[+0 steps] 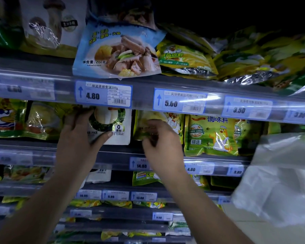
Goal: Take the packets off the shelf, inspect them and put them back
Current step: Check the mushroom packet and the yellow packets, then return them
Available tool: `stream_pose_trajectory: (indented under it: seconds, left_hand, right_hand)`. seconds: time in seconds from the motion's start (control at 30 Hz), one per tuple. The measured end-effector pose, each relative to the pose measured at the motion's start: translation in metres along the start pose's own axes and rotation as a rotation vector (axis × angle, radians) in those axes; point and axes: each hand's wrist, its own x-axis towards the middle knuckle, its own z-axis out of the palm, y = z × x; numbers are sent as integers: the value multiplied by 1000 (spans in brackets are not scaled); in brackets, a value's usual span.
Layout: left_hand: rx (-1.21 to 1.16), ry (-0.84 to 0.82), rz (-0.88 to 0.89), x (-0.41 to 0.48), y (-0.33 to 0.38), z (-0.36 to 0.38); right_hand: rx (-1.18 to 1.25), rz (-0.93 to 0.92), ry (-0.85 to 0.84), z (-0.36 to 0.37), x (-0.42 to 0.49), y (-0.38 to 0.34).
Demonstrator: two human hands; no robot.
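Observation:
A white packet [119, 136] with a green ring and a "0" badge stands upright on the second shelf. My left hand [77, 136] grips its left side, thumb across its front. Right beside it stands a yellow-green packet [173, 120] printed with a cartoon chef. My right hand [163, 143] covers that packet's lower front, fingers curled on it. Above, a blue packet [116, 51] showing a rib soup leans over the edge of the top shelf [143, 94].
More yellow-green packets [213, 136] fill the shelf to the right, and foil ones [187, 59] lie flat on the top shelf. Price tags [104, 94] line every shelf edge. A translucent plastic bag [280, 176] hangs at the right. Lower shelves hold further packets.

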Motion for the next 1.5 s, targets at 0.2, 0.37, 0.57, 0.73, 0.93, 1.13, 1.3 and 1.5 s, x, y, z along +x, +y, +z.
stream_pose_trajectory:
  seconds: [0.2,0.37,0.57,0.73,0.93,1.13,1.3,1.5]
  left_hand:
    - [87,35,44,2,14,-2]
    - [5,-83,233,-15,66,16]
    - [68,-319,54,-3,111,62]
    - [14,-415,-124,15,128,80]
    - [-49,-380,-160,25,127,83]
    - [-402,-365,-252,30,126,68]
    - [-786,-350,-345,10,130,31]
    - [-850,-510,-207,-42,128,18]
  right_hand:
    - [46,124,147,-44,-1,33]
    - [37,142,164,-66,-2,50]
    - [-45,75,169,-74,-12,60]
    - [-156,8,79,-78,-17,67]
    - [-143,-5,24,-83,-19,71]
    - [-69,10,22,-86,-18,77]
    - [87,48,56,-89,-19,75]
    - [1021,557,-218,-98,-32,73]
